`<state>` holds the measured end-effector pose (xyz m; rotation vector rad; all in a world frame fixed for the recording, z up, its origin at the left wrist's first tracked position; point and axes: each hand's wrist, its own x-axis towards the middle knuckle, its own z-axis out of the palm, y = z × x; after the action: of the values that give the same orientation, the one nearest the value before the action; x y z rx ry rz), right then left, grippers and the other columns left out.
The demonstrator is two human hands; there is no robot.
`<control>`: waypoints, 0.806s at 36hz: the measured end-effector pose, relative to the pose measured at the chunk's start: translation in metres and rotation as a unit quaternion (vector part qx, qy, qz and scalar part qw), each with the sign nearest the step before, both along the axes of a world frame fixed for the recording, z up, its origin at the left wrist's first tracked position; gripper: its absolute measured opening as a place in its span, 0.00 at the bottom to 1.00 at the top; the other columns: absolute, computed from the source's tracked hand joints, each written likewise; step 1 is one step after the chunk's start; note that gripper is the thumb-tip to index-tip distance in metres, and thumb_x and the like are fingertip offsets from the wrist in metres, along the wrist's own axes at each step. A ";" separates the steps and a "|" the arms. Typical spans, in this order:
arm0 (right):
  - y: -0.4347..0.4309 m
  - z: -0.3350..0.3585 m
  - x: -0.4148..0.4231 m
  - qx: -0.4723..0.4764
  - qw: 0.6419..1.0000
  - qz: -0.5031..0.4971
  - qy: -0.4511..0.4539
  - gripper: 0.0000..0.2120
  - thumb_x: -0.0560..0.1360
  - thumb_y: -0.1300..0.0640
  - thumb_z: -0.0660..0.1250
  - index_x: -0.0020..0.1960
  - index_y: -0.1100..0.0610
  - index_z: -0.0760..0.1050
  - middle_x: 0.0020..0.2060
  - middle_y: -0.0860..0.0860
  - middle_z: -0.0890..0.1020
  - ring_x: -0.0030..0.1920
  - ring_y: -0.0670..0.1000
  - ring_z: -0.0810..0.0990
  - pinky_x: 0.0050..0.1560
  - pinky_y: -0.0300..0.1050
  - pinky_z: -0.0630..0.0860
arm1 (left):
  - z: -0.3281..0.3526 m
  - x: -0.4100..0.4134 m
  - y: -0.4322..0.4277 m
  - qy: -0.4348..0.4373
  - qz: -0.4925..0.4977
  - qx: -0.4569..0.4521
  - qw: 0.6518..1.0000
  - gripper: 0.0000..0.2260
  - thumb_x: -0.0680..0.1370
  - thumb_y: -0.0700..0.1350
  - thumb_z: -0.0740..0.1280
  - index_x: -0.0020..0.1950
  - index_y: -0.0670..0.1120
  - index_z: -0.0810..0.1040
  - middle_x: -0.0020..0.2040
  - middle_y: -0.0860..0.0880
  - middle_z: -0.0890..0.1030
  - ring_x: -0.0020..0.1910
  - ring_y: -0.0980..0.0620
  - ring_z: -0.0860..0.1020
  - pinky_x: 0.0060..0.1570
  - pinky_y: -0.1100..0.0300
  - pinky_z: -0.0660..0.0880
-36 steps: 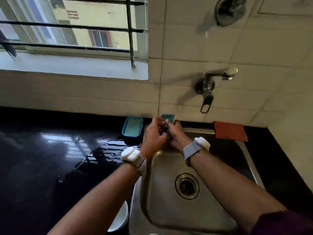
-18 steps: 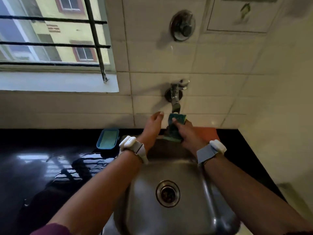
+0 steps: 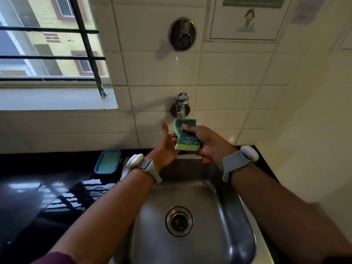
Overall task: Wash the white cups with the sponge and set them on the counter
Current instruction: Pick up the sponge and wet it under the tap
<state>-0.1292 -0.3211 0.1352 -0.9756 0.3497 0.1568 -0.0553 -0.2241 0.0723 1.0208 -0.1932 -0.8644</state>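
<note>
Reference point: the wall tap (image 3: pixel 181 105).

The sponge (image 3: pixel 187 135) – green scouring face towards the camera, yellow foam edge lowest – is held directly below the tap spout. The right hand (image 3: pixel 207 141) is clamped on it, thumb across the green face and fingers wrapped behind. The left hand (image 3: pixel 165 143) sits just below and left of the tap, palm open and fingers extended, holding nothing; it appears to touch the sponge's left edge. No water stream is discernible at the spout.

The sink (image 3: pixel 238 216) lies below the tap with its drain (image 3: pixel 178 221) uncovered. A blue dish (image 3: pixel 107 163) stands on the dark counter (image 3: pixel 28 187), below and well left of the tap. No white cups are in view, so washing looks not yet started; the step in hand is judged to be preparing the sponge.

Risks, as assessed:
- Opening the tap hard with the sponge tight under the spout would deflect spray onto the wall and the counter left of the tap.
- A soaked sponge is heavier and slicker – a one-handed grip may let it drop into the sink.
- Wet, soapy hands going for cups that are out of sight invite a fumbled pickup.
</note>
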 end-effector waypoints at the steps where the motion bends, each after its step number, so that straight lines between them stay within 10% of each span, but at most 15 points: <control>1: 0.002 0.001 0.001 0.001 1.000 0.003 0.004 0.07 0.80 0.60 0.57 0.51 0.64 0.71 0.32 0.59 0.83 0.31 0.54 0.84 0.31 0.46 0.82 | -0.001 0.001 0.001 0.008 0.004 -0.005 1.000 0.41 0.73 0.72 0.41 0.51 0.40 0.78 0.46 0.41 0.82 0.45 0.46 0.83 0.50 0.52 0.77; 7: 0.005 0.011 0.002 0.031 0.999 0.014 0.012 0.08 0.79 0.60 0.58 0.49 0.65 0.72 0.32 0.60 0.83 0.30 0.54 0.83 0.32 0.47 0.82 | -0.001 0.003 -0.002 0.034 0.008 -0.036 0.999 0.39 0.73 0.73 0.44 0.58 0.43 0.76 0.58 0.39 0.79 0.59 0.41 0.76 0.62 0.47 0.71; 16: 0.010 0.020 0.008 0.030 0.999 0.006 0.016 0.08 0.79 0.61 0.59 0.50 0.65 0.73 0.42 0.60 0.79 0.33 0.53 0.82 0.38 0.47 0.81 | -0.002 0.006 -0.002 0.028 0.017 -0.039 0.999 0.39 0.70 0.75 0.47 0.50 0.48 0.85 0.55 0.43 0.83 0.56 0.44 0.80 0.66 0.47 0.68; 24: 0.015 0.023 0.016 0.062 0.998 -0.006 0.012 0.10 0.79 0.60 0.59 0.50 0.68 0.72 0.32 0.62 0.81 0.28 0.55 0.82 0.31 0.48 0.81 | -0.007 0.013 0.003 0.028 -0.039 -0.025 0.999 0.38 0.73 0.73 0.41 0.57 0.50 0.79 0.53 0.48 0.84 0.48 0.50 0.83 0.49 0.54 0.73; 29: 0.017 0.022 0.021 0.044 0.999 -0.026 0.002 0.11 0.79 0.58 0.60 0.49 0.68 0.72 0.29 0.59 0.82 0.27 0.53 0.82 0.29 0.44 0.81 | -0.010 0.017 0.005 0.024 -0.033 -0.011 0.999 0.36 0.75 0.72 0.40 0.58 0.52 0.78 0.53 0.49 0.84 0.53 0.50 0.79 0.57 0.52 0.69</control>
<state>-0.1083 -0.3045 0.1572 -0.8791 0.3692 0.1253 -0.0380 -0.2192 0.0621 0.9759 -0.1971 -0.9444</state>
